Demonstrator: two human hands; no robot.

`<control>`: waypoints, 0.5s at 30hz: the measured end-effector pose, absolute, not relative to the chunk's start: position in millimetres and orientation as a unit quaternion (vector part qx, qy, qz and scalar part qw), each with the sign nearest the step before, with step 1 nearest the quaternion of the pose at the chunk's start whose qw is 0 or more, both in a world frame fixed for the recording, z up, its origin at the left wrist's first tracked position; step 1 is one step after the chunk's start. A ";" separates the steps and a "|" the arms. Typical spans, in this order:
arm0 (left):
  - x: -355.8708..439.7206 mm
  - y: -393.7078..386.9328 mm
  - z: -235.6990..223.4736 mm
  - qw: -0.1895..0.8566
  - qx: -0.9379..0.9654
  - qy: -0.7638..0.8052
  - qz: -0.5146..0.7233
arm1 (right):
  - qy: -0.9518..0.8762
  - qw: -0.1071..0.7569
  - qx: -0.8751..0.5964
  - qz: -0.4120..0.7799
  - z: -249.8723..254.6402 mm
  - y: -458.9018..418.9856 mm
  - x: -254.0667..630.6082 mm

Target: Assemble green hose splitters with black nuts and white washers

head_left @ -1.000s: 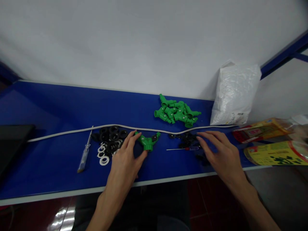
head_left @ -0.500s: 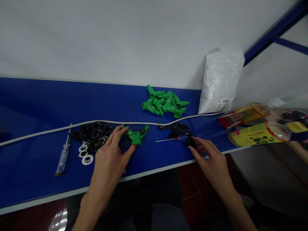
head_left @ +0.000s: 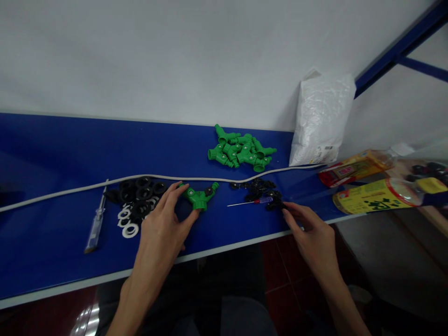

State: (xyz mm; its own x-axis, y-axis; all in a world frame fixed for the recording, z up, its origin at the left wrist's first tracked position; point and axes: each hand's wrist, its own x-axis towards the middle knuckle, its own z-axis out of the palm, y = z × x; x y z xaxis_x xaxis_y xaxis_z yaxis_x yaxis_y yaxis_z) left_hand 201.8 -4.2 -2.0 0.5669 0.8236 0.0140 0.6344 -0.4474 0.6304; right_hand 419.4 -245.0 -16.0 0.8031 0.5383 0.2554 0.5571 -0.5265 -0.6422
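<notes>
My left hand (head_left: 164,217) grips a green Y-shaped hose splitter (head_left: 199,200) by its left arm and base, thumb at the bottom and fingers at the top. One small black lever shows on the splitter's right arm; the left arm has a pale round spot without a lever. My right hand (head_left: 310,231) pinches a small black part at the near right edge of a pile of small black parts (head_left: 257,186); the fingertips partly hide it. Beside that pile lies a small screwdriver (head_left: 261,200) with a red and purple handle.
Several green splitters (head_left: 241,149) lie heaped by the wall. Black rings (head_left: 143,192) and white rings (head_left: 130,230) sit left, near a clear-handled screwdriver (head_left: 94,228). A white cable (head_left: 196,178) crosses the blue table (head_left: 70,154). Right are a white plastic bag (head_left: 322,116) and two bottles (head_left: 378,195).
My right hand has shifted slightly right, its thumb and finger closing together at the pile's edge. My left hand keeps the green splitter in nearly the same place; the view has shifted a little.
</notes>
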 end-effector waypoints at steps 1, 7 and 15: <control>201.6 -4.3 -2.2 0.292 0.835 0.437 0.163 | -0.295 0.391 -0.872 -0.003 -17.7 -245.2 419.9; 201.3 -5.1 -1.7 0.300 0.832 0.436 0.164 | -0.301 0.396 -0.867 -0.014 -16.3 -241.6 421.0; 201.7 -4.8 -3.1 0.298 0.831 0.436 0.175 | -0.474 0.278 -0.819 -0.166 3.7 -184.4 417.2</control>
State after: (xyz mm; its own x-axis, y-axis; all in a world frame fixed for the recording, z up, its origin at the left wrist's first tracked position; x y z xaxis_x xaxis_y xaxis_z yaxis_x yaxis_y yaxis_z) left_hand 201.7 -4.8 -3.1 0.5578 0.8294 0.0302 0.6208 -0.4412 0.6480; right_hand 417.2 -184.4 3.7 0.4959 0.6836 0.5356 0.8683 -0.3964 -0.2981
